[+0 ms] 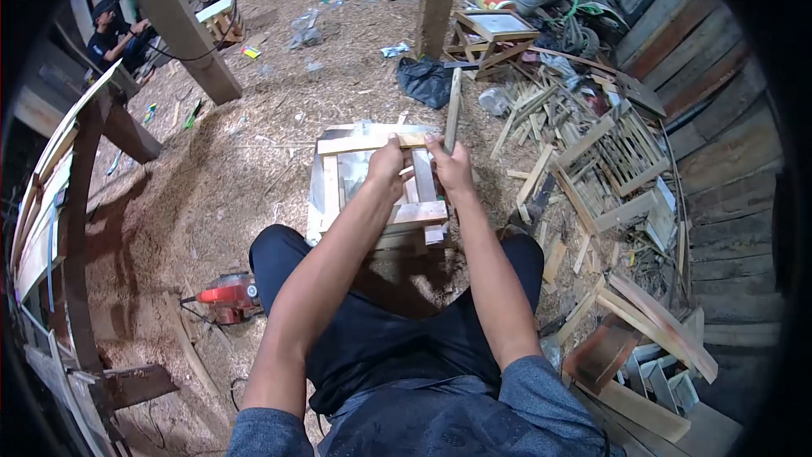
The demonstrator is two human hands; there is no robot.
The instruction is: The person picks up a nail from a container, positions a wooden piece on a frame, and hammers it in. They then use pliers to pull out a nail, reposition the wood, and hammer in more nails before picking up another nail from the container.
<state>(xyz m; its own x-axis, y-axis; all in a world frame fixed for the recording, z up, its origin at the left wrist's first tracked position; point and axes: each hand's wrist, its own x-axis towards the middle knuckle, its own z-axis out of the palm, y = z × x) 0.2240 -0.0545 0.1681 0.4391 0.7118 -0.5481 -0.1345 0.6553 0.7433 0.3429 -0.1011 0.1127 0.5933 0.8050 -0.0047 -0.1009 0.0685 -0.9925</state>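
Observation:
A small wooden frame [423,213] of pale slats lies in front of my knees, on top of a low work surface with a whitish top [315,216]. My left hand [386,162] grips the far slat [351,145] of the frame near its middle, thumb on top. Close beside it, my right hand [452,167] holds the same slat toward its right end, with the thumb along its upper side. The undersides of both hands' fingers are partly hidden. Just beyond my right hand, a narrow wooden stick [454,106] points away from me.
A red power tool [227,296] lies on the shavings by my left knee. Scrap wood and slatted frames [622,161] pile up at right. A black plastic bag [425,82] sits near a post [439,0]. Another person [118,38] sits at the far left.

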